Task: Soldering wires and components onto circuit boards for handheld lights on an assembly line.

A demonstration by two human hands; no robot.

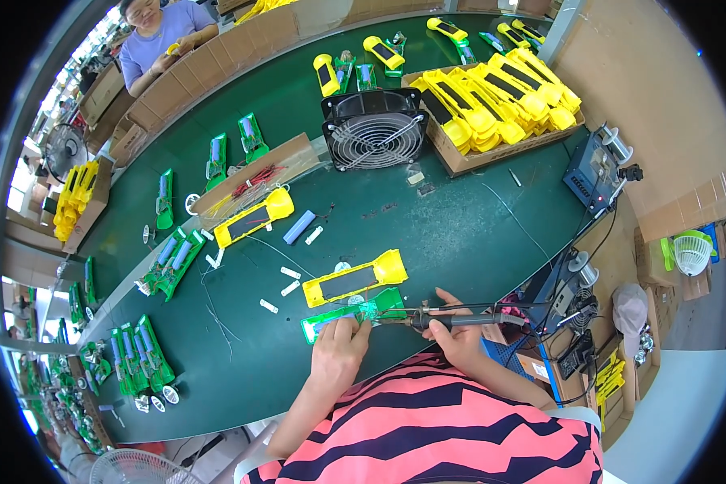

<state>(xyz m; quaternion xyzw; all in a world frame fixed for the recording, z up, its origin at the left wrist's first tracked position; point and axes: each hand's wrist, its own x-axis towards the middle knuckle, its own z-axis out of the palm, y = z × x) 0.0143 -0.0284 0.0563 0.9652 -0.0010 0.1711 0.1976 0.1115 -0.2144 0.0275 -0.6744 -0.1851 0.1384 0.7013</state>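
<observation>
My right hand (457, 337) is wrapped round the handle of a soldering iron (468, 319), whose tip points left over a green plastic housing (390, 300). With fingers bent and pressed together, my left hand (339, 351) grips that housing near its middle; a blue cell lies partly under the fingers. What exactly the fingertips pinch is hidden. Just beyond the housing lies a yellow casing (355, 278) with a dark panel. Further left are a second yellow casing (254, 218), a loose blue cylindrical cell (300, 227) and several small white pieces (290, 273).
A black fan (375, 133) stands at the table's far side, beside a cardboard box (460, 165) of yellow casings. Green housings (143, 355) lie in groups at left. A soldering station (593, 177) with wire spool stands at right. Cables trail rightward. Another person (161, 44) sits across.
</observation>
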